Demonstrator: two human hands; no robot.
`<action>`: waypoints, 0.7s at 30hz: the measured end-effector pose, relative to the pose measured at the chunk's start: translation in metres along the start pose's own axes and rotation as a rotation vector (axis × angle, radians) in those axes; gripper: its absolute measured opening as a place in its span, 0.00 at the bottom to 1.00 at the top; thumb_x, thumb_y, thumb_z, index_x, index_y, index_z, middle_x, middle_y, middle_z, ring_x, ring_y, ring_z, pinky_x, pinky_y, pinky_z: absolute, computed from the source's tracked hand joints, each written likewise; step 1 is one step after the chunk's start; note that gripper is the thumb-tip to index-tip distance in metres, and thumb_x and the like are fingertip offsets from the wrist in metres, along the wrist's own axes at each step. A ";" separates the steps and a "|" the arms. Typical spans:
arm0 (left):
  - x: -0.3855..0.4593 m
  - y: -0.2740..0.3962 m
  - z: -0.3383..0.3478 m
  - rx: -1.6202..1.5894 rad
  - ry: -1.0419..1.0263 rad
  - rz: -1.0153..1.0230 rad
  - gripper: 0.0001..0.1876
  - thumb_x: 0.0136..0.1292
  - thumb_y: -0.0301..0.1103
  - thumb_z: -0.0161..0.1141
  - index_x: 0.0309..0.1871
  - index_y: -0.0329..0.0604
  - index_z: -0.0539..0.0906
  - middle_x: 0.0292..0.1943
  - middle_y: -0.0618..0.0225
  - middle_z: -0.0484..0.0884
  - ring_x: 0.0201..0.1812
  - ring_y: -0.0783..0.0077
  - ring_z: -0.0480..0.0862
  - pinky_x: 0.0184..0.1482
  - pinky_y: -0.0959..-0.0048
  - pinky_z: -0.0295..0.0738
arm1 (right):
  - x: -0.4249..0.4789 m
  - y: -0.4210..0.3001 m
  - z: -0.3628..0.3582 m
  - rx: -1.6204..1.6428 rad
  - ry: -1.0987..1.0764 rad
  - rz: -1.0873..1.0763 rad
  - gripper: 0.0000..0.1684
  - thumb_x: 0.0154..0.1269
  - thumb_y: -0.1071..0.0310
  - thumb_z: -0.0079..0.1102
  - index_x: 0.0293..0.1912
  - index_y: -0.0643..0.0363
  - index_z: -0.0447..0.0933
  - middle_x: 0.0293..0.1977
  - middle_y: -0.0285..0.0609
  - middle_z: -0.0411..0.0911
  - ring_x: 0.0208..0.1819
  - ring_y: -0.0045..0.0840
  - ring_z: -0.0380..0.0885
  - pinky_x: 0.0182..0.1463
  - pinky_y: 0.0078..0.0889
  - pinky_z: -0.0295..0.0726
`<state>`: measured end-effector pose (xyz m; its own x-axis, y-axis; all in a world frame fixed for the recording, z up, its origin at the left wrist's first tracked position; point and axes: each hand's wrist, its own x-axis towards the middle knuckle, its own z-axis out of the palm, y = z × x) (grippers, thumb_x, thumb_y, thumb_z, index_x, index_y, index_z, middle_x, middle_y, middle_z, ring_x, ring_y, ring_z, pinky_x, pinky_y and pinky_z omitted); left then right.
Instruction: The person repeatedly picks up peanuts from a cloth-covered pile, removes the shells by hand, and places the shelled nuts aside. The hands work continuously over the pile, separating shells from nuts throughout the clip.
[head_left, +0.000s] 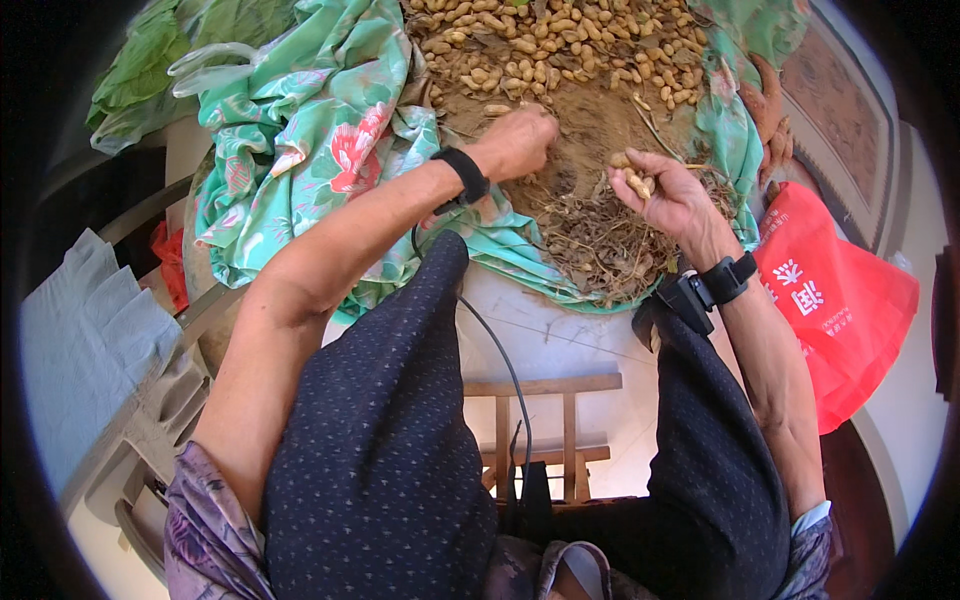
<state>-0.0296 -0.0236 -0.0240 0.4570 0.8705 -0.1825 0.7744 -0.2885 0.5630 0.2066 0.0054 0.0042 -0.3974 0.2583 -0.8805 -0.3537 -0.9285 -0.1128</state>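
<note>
My right hand (660, 191) holds several unshelled peanuts (638, 182) between its thumb and fingers, palm partly turned up. To its left, my left hand (523, 141) is lowered over the bare soil patch (592, 120), its fingers curled and their tips hidden, so whatever lies in them does not show. A single peanut (496, 109) rests just beyond its knuckles. A broad heap of peanuts in their shells (555, 37) covers the far part of a green floral cloth (300, 135). Dry stems and crumbled leaves (600, 240) are piled at the near edge of the cloth.
At the right lie a red bag (832, 307) bearing writing and some sweet potatoes (765, 105). Green leaves in a clear plastic bag (142, 82) are at the upper left. A wooden stool frame (544, 387) stands between my knees, near a dangling black cable (510, 360).
</note>
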 end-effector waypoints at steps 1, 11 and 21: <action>-0.002 0.008 0.004 -0.009 -0.043 -0.059 0.09 0.52 0.20 0.50 0.37 0.29 0.76 0.38 0.45 0.76 0.40 0.44 0.78 0.41 0.56 0.74 | 0.001 0.002 -0.003 -0.007 -0.039 0.029 0.09 0.68 0.70 0.51 0.41 0.69 0.71 0.35 0.50 0.77 0.33 0.30 0.79 0.37 0.32 0.87; 0.006 -0.008 -0.014 0.230 0.119 -0.335 0.10 0.50 0.21 0.55 0.37 0.29 0.79 0.40 0.43 0.77 0.41 0.44 0.80 0.40 0.55 0.77 | -0.011 -0.003 0.003 -0.005 -0.090 0.066 0.07 0.65 0.70 0.54 0.39 0.65 0.72 0.35 0.49 0.77 0.33 0.32 0.81 0.32 0.28 0.88; 0.004 -0.041 -0.006 -0.061 0.163 -0.444 0.09 0.51 0.29 0.58 0.31 0.29 0.77 0.29 0.46 0.79 0.32 0.42 0.78 0.36 0.51 0.72 | -0.009 0.002 0.004 -0.239 -0.187 -0.117 0.06 0.62 0.79 0.53 0.40 0.65 0.72 0.33 0.44 0.77 0.33 0.27 0.80 0.19 0.13 0.74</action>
<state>-0.0621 -0.0059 -0.0428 0.0095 0.9571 -0.2895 0.8498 0.1448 0.5068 0.2064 0.0027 0.0137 -0.5220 0.3913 -0.7578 -0.2064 -0.9201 -0.3330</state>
